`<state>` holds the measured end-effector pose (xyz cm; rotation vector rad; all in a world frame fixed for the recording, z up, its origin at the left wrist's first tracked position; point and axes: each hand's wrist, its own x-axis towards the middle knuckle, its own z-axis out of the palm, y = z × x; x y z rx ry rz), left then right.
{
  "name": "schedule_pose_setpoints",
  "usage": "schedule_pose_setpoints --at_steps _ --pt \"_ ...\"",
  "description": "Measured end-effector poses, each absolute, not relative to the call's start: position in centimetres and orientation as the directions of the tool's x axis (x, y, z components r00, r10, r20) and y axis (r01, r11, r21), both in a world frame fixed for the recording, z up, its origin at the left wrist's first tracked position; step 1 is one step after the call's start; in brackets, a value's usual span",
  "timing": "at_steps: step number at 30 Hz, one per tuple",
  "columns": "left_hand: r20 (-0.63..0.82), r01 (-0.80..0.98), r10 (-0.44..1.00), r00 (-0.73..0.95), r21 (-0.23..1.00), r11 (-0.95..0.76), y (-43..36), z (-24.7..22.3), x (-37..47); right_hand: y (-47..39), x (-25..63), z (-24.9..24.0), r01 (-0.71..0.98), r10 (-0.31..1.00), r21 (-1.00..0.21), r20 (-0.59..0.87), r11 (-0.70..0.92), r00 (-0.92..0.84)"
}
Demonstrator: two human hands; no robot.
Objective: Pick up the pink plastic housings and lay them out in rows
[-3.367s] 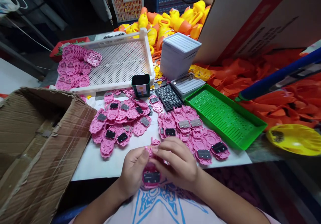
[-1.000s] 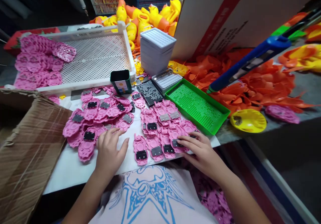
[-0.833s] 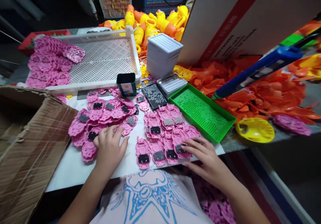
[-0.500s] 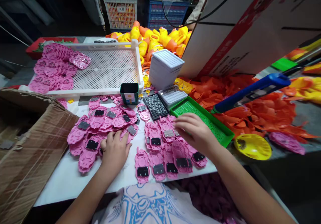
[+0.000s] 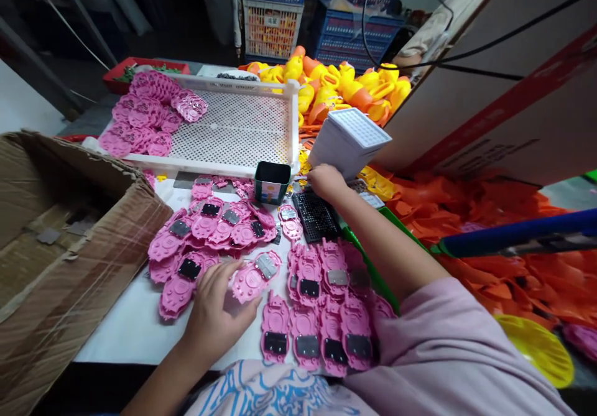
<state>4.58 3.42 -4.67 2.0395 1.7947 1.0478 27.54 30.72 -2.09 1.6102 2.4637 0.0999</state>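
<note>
My left hand (image 5: 217,310) is wrapped round the lower left of a pink plastic piece (image 5: 249,281) with a grey plate at its upper end, tilted above the white table surface. My right hand (image 5: 326,181) reaches forward beside the white stack of trays (image 5: 349,139), just past a black grid tray (image 5: 317,217); its fingers are closed and what they pinch is too small to name. Left of it stands a dark green cup (image 5: 272,183). Pink pieces with black or grey plates lie in a pile (image 5: 219,220) at left and in rows (image 5: 321,335) at right.
A cardboard box (image 5: 116,235) stands at the left. Behind are a white perforated tray (image 5: 228,124) with pink parts and yellow toys (image 5: 326,83). Orange parts (image 5: 485,217), a blue-handled object (image 5: 517,232) and a yellow bowl (image 5: 536,347) are at right.
My left hand has lifted a pink piece from the pile. My right hand has moved from above the pink rows forward to the tray stack. The view has shifted right.
</note>
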Motion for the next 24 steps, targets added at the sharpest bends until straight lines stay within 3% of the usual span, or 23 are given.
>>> schedule_pose_setpoints --at_steps 3,7,17,24 --pt "0.173 0.487 0.980 -0.099 0.867 -0.104 2.9 -4.6 4.2 31.6 26.7 -2.5 0.910 0.932 0.229 -0.197 0.346 -0.304" --pt "0.049 0.135 0.983 -0.177 0.990 -0.025 2.7 -4.2 4.2 32.0 26.0 -2.8 0.904 0.937 0.285 -0.239 0.319 -0.256" --pt "-0.031 -0.388 0.974 -0.224 0.920 -0.060 3.6 -3.1 4.0 31.9 25.5 -3.1 0.873 0.928 0.338 -0.248 0.351 -0.277" --pt "-0.054 -0.549 0.977 -0.209 0.833 -0.072 3.6 -2.9 3.9 31.1 25.6 -1.8 0.875 0.927 0.314 -0.195 0.369 -0.320"
